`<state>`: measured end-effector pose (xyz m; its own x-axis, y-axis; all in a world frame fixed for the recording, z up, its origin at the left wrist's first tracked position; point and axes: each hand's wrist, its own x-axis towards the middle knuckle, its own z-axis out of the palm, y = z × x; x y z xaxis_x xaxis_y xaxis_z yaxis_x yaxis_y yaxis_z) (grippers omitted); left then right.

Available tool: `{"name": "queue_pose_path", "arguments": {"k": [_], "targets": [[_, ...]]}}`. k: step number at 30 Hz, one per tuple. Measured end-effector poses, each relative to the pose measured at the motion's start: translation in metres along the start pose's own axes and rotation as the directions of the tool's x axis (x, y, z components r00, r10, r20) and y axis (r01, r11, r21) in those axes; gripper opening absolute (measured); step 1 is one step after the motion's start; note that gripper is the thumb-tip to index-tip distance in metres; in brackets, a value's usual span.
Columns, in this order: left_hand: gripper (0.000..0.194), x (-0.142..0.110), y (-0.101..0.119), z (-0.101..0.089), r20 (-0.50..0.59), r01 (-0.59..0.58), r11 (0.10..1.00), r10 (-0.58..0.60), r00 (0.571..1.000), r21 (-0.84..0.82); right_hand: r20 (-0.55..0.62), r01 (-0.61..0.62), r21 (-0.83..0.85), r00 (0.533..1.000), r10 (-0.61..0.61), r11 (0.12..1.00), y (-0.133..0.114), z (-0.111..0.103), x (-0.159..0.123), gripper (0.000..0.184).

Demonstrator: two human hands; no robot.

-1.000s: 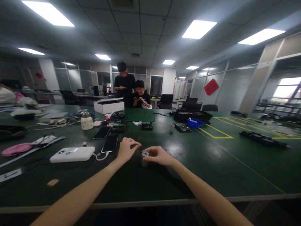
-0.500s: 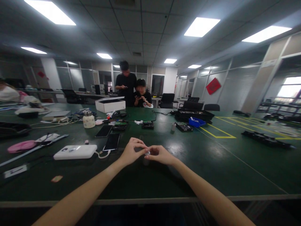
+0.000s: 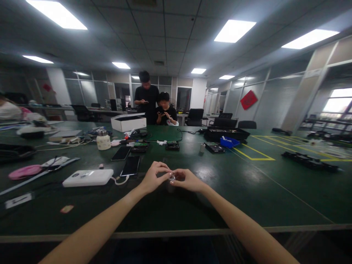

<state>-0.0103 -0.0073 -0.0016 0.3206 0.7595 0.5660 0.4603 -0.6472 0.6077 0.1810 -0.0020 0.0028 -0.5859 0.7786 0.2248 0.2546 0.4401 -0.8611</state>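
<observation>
Tabletop stretch: a broad, dark-green, smooth-topped table (image 3: 220,209) spans the foreground, with yellow tape lines on its right side.
Far-side company: a standing person in black (image 3: 147,97) and a seated person in black (image 3: 167,115), each with a phone in hand.
Back-edge containers: a long black rectangular tray (image 3: 227,133) to the right; an open white cardboard-looking box (image 3: 129,124) to the left.
Left hand (image 3: 154,178): thumb and forefinger nearly together at the top of a small pale upright cylinder (image 3: 171,187); whether they grip anything, I cannot tell.
Right hand (image 3: 189,180): thumb and fingers curled and clamped on that cylinder's upper part.
White slab: a rounded white plastic power bank (image 3: 88,178), left of the hands.
Dark screens: two flat black phones (image 3: 130,165) beside the left hand.
Cylinder spot: front middle of the table, between both hands, partly hidden by fingers.
</observation>
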Motion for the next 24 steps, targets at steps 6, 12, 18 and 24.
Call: {"name": "queue_pose_path", "arguments": {"k": [6, 12, 18, 24], "targets": [[0.027, 0.001, -0.008, 0.000, -0.133, 0.083, 0.996, -0.085, 0.987, -0.015, -0.168, 0.083, -0.133, 0.980, -0.105, 0.988, -0.007, -0.002, -0.001, 0.032], [0.023, -0.001, -0.003, 0.003, -0.087, 0.053, 0.995, -0.045, 0.995, 0.087, -0.147, 0.183, -0.258, 0.963, -0.226, 0.949, -0.009, -0.002, -0.002, 0.021], [0.022, -0.001, -0.002, 0.003, -0.115, 0.044, 0.984, -0.024, 0.993, 0.173, -0.175, 0.167, -0.335, 0.956, -0.235, 0.927, -0.009, -0.002, 0.001, 0.018], [0.021, 0.000, -0.006, 0.001, -0.223, 0.128, 0.966, -0.077, 0.972, 0.223, -0.457, -0.036, -0.412, 0.873, -0.172, 0.910, 0.018, -0.023, 0.015, 0.025]]}}
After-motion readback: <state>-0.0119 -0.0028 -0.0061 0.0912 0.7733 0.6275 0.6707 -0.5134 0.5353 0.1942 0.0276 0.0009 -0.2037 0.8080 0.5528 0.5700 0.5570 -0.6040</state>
